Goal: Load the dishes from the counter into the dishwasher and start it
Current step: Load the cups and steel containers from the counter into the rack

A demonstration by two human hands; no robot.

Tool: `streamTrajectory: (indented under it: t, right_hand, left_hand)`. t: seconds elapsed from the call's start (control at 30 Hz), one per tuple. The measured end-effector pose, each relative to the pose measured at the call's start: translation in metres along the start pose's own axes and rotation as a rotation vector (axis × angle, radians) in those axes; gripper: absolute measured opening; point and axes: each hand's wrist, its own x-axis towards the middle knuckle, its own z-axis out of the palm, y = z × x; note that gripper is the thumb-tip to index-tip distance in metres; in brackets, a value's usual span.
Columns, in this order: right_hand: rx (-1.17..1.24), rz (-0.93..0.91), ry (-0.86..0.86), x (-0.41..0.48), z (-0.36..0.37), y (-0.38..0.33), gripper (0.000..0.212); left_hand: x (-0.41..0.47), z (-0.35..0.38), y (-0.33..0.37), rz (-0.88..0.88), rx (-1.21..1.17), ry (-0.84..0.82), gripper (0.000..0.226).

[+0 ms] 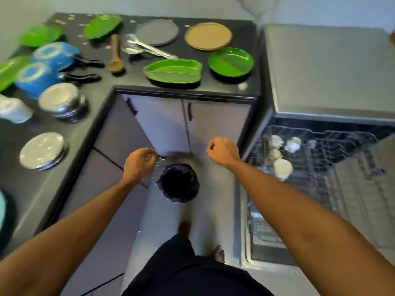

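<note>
Both your arms were stretched out over the floor. Your left hand (140, 162) had its fingers curled, with something shiny and blurred at the fingertips just above the black bin (178, 182). I could not tell whether you held it. Your right hand (223, 151) was curled into a loose fist, nothing showing in it, hanging near the left edge of the dishwasher (320, 71).

The dishwasher stood open on the right with its rack (333, 176) pulled out toward you. A pale cup (282, 168) and a few small white cups (292, 144) were sitting at the rack's left end.

Most of the dishes were on the dark counter (102, 103). At the far side lay a leaf-shaped green dish (173, 71), a round green plate (230, 61), a brown plate (208, 36) and a grey plate (157, 32). Metal spoons (141, 47) lay beside a wooden spoon (115, 55). Along the left ran two blue pans (55, 53) turned upside down, a stack of steel bowls (62, 101) and, nearer you, a steel plate (42, 150).
</note>
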Motion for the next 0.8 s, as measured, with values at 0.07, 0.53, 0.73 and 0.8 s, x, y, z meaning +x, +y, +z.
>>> streamTrajectory:
  t: [0.07, 0.53, 0.73, 0.8]
  right_hand:
    - [-0.024, -0.088, 0.0, 0.012, 0.012, -0.049, 0.013]
    - [0.003, -0.587, 0.017, 0.073, 0.104, -0.394, 0.02]
    - [0.027, -0.72, 0.004, 0.093, 0.141, -0.514, 0.019]
    - [0.06, -0.776, -0.008, 0.098, 0.148, -0.538, 0.019]
  left_hand:
    - [-0.002, -0.039, -0.031, -0.055, -0.018, 0.108, 0.019]
    - [0.013, -0.231, -0.246, -0.245, 0.062, 0.353, 0.038]
    - [0.038, -0.278, -0.315, -0.415, 0.066, 0.233, 0.054]
    - [0.046, -0.286, -0.327, -0.447, 0.106, 0.178, 0.063]
